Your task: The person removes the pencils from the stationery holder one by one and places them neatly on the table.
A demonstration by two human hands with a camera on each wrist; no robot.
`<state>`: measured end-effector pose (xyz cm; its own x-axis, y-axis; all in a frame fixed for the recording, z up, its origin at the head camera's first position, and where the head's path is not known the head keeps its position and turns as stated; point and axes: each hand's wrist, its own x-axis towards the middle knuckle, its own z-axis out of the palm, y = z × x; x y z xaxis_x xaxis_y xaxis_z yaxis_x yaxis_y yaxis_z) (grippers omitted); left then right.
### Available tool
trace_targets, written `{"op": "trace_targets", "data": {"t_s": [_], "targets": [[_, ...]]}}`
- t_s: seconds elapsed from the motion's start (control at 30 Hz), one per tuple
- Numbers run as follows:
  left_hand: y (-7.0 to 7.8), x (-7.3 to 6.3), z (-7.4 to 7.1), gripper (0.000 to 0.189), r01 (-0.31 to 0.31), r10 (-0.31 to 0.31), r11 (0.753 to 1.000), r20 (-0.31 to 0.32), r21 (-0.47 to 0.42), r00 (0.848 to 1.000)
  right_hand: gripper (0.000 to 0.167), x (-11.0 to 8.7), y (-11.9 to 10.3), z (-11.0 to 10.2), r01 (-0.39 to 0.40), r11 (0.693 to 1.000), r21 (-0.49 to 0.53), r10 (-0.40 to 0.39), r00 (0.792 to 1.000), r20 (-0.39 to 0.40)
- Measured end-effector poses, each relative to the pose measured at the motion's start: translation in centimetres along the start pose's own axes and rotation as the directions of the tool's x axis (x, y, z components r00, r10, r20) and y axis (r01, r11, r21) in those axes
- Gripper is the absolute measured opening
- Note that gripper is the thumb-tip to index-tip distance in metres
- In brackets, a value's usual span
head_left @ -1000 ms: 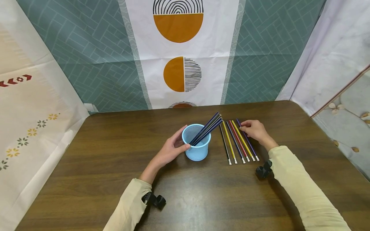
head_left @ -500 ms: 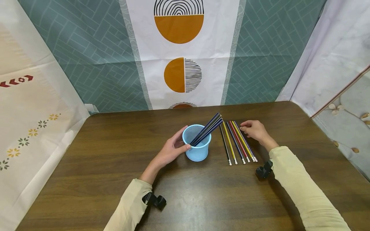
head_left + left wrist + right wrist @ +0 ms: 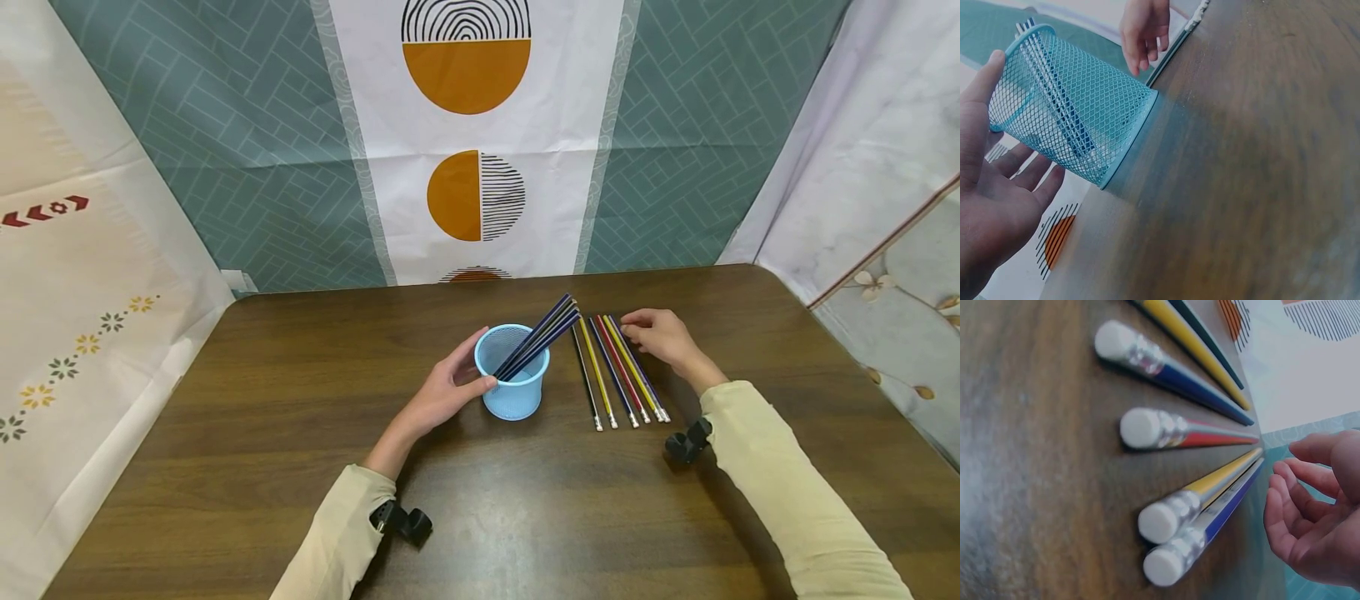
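Note:
A light blue mesh pencil cup (image 3: 513, 402) stands on the table, with several dark pencils (image 3: 537, 342) leaning in it toward the right. My left hand (image 3: 441, 393) grips the cup from its left side, thumb at the rim and fingers (image 3: 1030, 170) round the wall. To the right of the cup lies a row of pencils, their white erasers facing me: black (image 3: 587, 381), yellow (image 3: 597, 374), blue, red (image 3: 623, 371), yellow and dark blue. My right hand (image 3: 662, 340) hovers beside the far end of the dark blue pencil (image 3: 1229, 509), fingers loosely bent around nothing.
The brown wooden table (image 3: 225, 467) ends at a back edge just beyond the cup and pencils. Behind it hangs a patterned green and white cloth (image 3: 476, 192). Pale fabric sheets (image 3: 90, 350) close off the sides.
The rightmost dark blue pencil has slid left until it lies close against the yellow one, and my right fingers have come off it. The left hand and cup stay put.

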<state>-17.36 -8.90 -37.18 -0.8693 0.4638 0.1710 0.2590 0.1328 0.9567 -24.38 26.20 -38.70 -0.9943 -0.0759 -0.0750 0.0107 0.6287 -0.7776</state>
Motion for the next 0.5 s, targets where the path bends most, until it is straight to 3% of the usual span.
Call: {"op": "trace_targets", "data": {"t_s": [0.5], "targets": [[0.0,0.1,0.0,0.067,0.000,0.000,1.000,-0.002,-0.004,1.000,0.033,-0.9,-1.6,0.1,0.076,0.997,0.030,-0.076,0.997,0.016]]}}
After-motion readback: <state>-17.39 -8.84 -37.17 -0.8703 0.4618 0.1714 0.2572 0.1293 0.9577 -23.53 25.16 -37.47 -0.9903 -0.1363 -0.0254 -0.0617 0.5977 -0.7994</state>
